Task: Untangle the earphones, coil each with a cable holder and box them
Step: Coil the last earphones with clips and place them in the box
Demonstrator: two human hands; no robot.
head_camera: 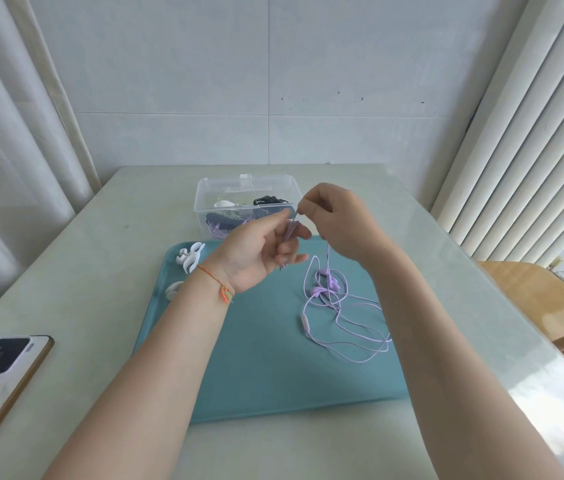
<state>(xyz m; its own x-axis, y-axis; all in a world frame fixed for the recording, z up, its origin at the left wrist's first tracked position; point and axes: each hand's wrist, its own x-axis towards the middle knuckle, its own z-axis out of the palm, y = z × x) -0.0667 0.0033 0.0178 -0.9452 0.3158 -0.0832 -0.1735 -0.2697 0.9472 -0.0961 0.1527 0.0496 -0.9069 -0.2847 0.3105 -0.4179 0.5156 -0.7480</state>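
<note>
The left hand [259,252] holds a purple bunch of cord [289,233] in curled fingers. The right hand [337,220] pinches the cord above it. The rest lies loose on the blue mat [256,358]. The cord looks light, thin and floppy, so hold it near the knot, gently.

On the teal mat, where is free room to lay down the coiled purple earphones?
Free: the mat's middle and near-left part, between the left forearm and the purple earphones. Crowded: the right side under the cable loops, and the far-left corner with the white cable holders.
</note>
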